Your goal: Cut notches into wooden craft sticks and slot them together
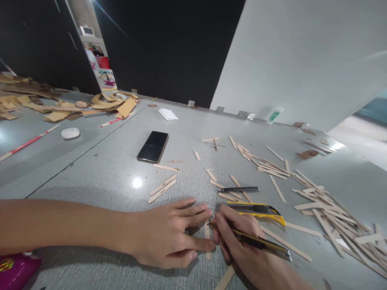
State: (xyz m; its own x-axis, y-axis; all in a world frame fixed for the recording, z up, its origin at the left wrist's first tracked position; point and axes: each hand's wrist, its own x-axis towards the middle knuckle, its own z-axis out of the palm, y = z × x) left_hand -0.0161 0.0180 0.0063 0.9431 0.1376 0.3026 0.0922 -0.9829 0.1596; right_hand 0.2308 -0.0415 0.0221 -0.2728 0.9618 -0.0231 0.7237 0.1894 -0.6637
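My left hand [172, 233] lies flat with its fingers spread, its fingertips around and on a short craft stick [208, 231] on the table. My right hand [242, 237] is closed in a pen-like grip around a slim dark and brass-coloured cutter knife [263, 243]. Its tip meets the craft stick between my left fingers; the exact contact is too small to make out. Just beyond my right hand rests a yellow and black box cutter [256, 210], partly covered by my fingers. A black pen [238, 189] lies behind it across several stick pieces.
A phone [153, 146] and folded white paper [167, 114] lie farther back. Loose craft sticks [332, 213] are heaped at right. Cardboard scraps [57, 106], a white case [70, 133] and a red-white straw-like strip [30, 141] lie left. Upright black [169, 48] and white panels [296, 60] border the table.
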